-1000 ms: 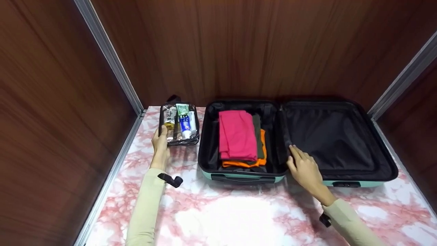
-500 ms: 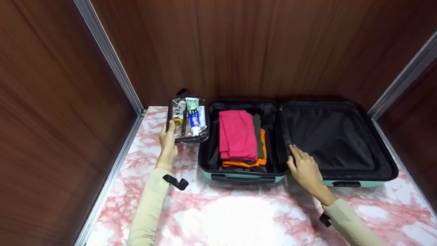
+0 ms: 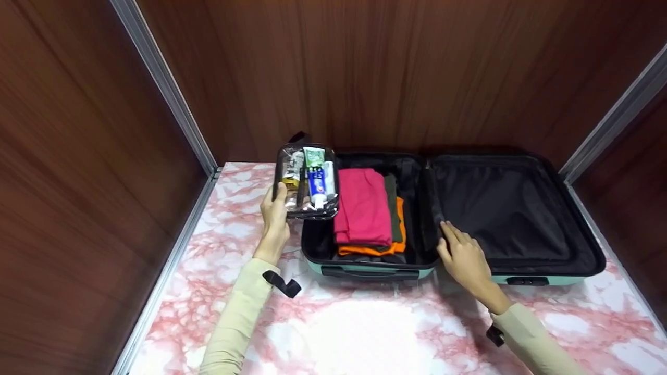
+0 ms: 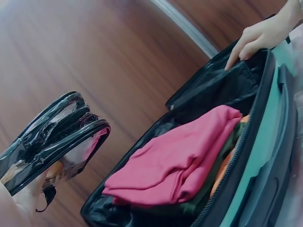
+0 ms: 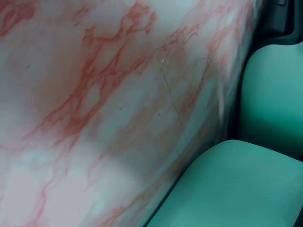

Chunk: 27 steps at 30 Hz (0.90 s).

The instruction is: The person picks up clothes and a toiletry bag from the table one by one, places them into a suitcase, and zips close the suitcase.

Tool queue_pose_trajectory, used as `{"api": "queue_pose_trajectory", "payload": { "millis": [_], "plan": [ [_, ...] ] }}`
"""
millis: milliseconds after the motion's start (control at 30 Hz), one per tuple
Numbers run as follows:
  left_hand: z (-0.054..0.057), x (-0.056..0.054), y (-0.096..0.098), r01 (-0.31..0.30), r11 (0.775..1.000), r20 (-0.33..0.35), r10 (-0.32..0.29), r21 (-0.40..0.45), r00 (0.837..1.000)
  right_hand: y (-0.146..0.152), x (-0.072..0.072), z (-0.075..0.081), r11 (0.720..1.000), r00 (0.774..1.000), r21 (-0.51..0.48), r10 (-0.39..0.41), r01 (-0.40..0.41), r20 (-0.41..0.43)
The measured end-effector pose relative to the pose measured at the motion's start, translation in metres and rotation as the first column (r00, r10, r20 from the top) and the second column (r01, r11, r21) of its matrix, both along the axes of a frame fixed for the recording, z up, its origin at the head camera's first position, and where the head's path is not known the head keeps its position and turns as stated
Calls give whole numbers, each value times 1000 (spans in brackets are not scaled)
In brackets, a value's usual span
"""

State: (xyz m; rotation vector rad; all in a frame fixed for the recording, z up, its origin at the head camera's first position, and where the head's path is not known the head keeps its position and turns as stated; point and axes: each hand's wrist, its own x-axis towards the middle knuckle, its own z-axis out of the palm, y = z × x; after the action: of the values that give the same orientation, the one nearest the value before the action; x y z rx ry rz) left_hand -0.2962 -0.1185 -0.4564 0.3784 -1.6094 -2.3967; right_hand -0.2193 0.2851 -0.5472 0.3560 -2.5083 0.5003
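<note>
In the head view, the left hand, fingers curled round a clear, black-edged plastic pouch, has brought it from the red-and-white marbled surface's back-left corner to the open green suitcase's left rim, the right hand's fingers lying extended on a black fabric flap; in the left wrist view, it is aloft, not yet inside.

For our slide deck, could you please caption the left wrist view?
Left hand holding a clear, black-edged pouch near an open suitcase of folded clothes, pink on top.
</note>
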Motion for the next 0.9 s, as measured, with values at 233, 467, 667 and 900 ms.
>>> {"api": "queue_pose_trajectory", "payload": {
  "millis": [233, 467, 667, 900],
  "plan": [
    [-4, 6, 21, 63, 998, -16, -63, 11, 998, 1, -1, 1, 1000, 1000, 1, -1, 1, -15],
    [-12, 12, 37, 57, 998, -3, -57, 0, 998, 0, 0, 0, 1000, 1000, 3, 12, -12, -22],
    [-15, 13, 52, 90, 996, -31, -89, 26, 996, 0, -1, 1, 1000, 1000, -3, 6, -6, -23],
    [-25, 13, 66, 96, 995, -2, -96, -7, 995, 0, -2, 2, 1000, 1000, 3, 5, -5, -17]
  ]
}}
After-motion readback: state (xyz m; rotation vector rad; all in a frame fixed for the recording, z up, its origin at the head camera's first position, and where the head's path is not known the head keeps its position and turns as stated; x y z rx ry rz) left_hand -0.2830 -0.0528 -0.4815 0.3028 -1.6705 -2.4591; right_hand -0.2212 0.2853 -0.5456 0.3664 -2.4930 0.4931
